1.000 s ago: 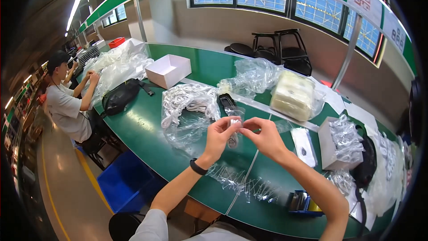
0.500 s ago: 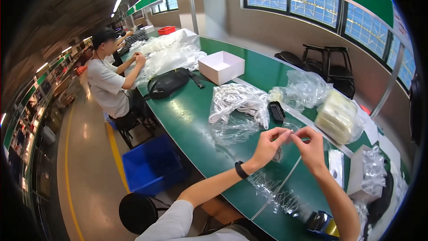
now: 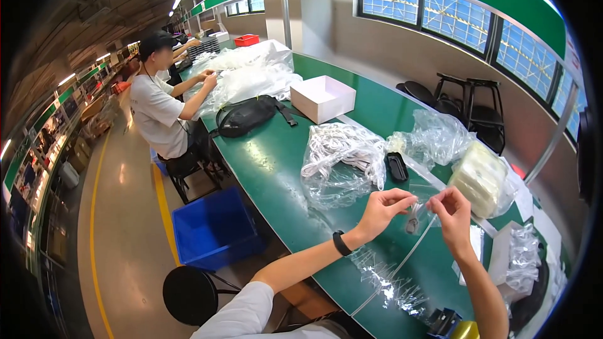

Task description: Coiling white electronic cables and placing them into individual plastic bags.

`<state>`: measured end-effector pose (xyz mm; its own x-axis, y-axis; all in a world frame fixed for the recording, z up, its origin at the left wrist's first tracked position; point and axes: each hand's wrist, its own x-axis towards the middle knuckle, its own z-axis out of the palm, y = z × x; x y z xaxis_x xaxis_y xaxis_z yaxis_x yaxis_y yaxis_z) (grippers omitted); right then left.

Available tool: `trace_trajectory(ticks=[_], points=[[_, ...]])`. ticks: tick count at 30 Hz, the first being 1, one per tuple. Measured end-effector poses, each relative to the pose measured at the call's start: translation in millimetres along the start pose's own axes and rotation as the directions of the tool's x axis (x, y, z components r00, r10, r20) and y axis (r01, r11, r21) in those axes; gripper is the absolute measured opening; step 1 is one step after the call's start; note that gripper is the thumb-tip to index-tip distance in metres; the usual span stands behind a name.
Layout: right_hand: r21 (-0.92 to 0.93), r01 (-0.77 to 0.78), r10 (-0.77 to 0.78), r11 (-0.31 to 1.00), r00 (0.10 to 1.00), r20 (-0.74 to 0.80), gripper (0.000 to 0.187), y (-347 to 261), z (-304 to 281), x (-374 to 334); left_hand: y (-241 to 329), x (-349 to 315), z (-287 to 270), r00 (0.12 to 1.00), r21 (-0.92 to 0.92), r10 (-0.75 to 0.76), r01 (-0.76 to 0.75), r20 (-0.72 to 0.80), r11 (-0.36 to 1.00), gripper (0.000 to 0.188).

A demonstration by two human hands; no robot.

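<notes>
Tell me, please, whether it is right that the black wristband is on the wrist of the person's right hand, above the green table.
Not quite: the head view shows the black wristband on the wrist of the left hand, above the green table.

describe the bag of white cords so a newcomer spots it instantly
On the long green table, find the open white box. A clear plastic bag lies nearer the viewer than the box, left of a small black object. Its heap of tangled white cords sets it apart from the crumpled clear plastic farther right.
</notes>
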<state>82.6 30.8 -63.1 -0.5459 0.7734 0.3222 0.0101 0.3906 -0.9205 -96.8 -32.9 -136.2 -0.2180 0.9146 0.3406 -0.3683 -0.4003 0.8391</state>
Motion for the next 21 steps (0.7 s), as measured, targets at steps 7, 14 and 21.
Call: trace_trajectory(ticks=[7, 14, 21], points=[[-0.137, -0.044, 0.054, 0.990, 0.996, 0.074, 0.009, -4, -1, -7, -1, 0, -2, 0.999, 0.086, -0.030, 0.034, -0.045, 0.996, 0.015], [-0.179, 0.036, -0.038, 0.983, 0.999, -0.008, 0.009, -7, -2, -9, -5, -1, 6, 0.999, 0.037, 0.004, -0.002, -0.049, 0.999, 0.016], [-0.257, 0.066, -0.055, 0.964, 0.997, 0.048, 0.009, -14, -3, -15, -6, 1, 1, 0.999, 0.114, 0.007, -0.002, -0.040, 0.994, 0.018]])
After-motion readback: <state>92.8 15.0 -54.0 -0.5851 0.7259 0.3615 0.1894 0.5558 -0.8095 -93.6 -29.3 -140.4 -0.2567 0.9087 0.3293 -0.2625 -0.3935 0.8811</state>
